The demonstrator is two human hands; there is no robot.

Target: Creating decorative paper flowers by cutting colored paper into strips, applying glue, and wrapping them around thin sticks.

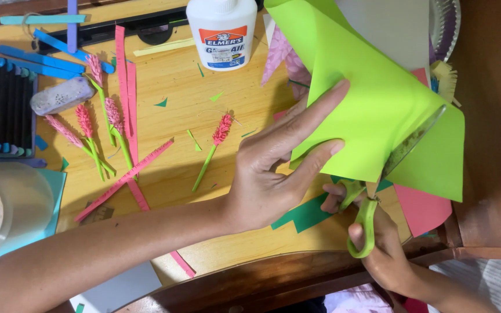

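Above the wooden worktop, left hand pinching the lime-green paper sheet, grip clenched on its lower edge. Right hand gripping green-handled scissors, blades biting into the sheet (tips hidden behind it). Nearby lying: white glue bottle, pink paper flowers, pink strips.

Five pink paper flowers, one glue bottle
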